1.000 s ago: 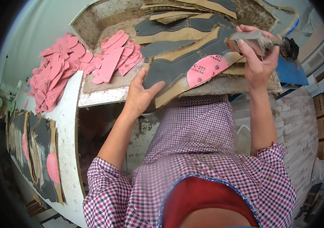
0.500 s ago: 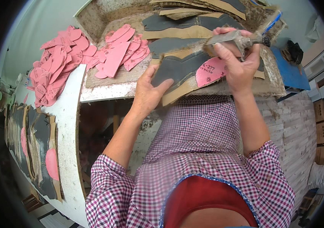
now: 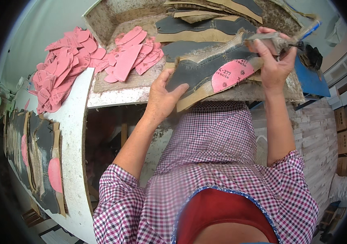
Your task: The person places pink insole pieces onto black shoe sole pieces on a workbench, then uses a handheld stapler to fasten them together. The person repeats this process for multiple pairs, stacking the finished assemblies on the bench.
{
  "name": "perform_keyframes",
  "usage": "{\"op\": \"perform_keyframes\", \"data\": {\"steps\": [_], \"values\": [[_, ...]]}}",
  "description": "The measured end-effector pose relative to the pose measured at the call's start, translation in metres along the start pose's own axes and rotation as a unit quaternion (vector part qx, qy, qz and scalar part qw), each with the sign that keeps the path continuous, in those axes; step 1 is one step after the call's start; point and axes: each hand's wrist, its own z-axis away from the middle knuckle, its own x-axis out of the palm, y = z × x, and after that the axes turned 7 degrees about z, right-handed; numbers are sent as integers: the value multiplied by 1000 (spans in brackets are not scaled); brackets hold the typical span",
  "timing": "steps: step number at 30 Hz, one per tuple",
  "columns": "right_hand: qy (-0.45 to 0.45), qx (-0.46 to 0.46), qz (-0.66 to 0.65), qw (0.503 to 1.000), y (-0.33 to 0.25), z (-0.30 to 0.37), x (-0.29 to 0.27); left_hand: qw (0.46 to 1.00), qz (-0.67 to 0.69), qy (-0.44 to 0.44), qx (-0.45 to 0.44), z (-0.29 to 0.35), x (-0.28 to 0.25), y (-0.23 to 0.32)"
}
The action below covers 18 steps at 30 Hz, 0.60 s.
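My left hand (image 3: 164,94) grips the left end of a dark grey shoe upper piece (image 3: 193,76), thumb on top and fingers underneath. The piece has a tan border and lies tilted over the near edge of the bench. A pink half-round reinforcement patch (image 3: 231,75) lies flat along its near edge. My right hand (image 3: 278,69) is wrapped round a grimy grey metal tool, which looks like a spray gun (image 3: 271,44). It is above the right end of the piece, with a partly blue hose (image 3: 313,28) running from it. The tool's nozzle cannot be made out.
Loose pink patches (image 3: 61,69) are heaped at the left, and a smaller pile (image 3: 134,55) lies beside my work. More upper pieces (image 3: 197,28) are stacked behind. Finished-looking pieces (image 3: 45,162) overlap on the white side table (image 3: 73,162). A blue table (image 3: 313,79) stands at the right.
My right hand has moved right with the tool, uncovering more of the pink patch and the piece's right end. My left hand and the piece have shifted slightly right.
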Motion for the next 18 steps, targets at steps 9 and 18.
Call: {"op": "perform_keyframes", "data": {"steps": [9,18], "values": [[-25,75,-54,995,-22,47,18,1000,-3,14,4,0,1,0],[9,68,-40,997,-11,39,-5,1000,2,10,11,2,1,3]]}}
